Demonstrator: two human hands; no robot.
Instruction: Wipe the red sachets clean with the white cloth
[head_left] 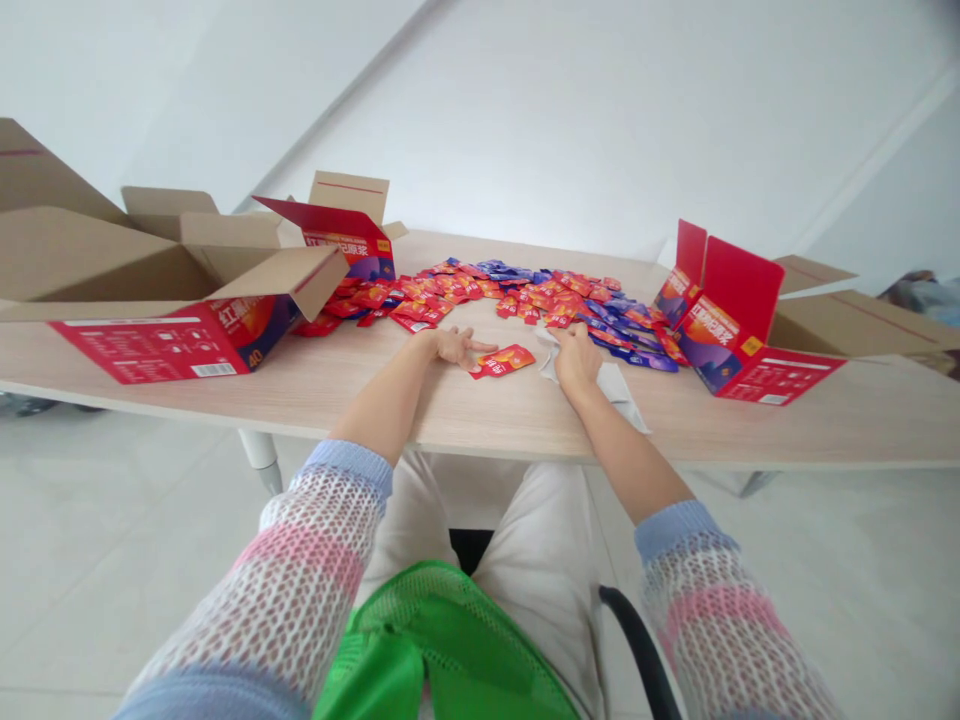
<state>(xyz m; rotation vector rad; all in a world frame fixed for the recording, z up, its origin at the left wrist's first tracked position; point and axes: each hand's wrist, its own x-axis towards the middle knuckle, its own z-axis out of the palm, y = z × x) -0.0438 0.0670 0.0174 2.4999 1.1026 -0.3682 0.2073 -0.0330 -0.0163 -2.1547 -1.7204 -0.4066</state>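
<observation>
A single red-and-orange sachet [511,361] lies flat on the table in front of me. My left hand [456,347] rests at its left end, with the index finger stretched out along its upper edge and the fingers apart. To the right of the sachet, my right hand [576,358] is closed on a crumpled white cloth or tissue [619,392], part of which spreads out under the wrist. Just beyond my hands lies a loose heap of red sachets [427,298], with purple sachets [626,335] mixed in at the right and back.
A large open red carton [161,345] stands at the left, with a smaller open carton [349,245] behind it. Another open carton [724,335] stands at the right, its flaps spread. The table's [495,425] front edge runs just above my knees, and a white wall rises behind.
</observation>
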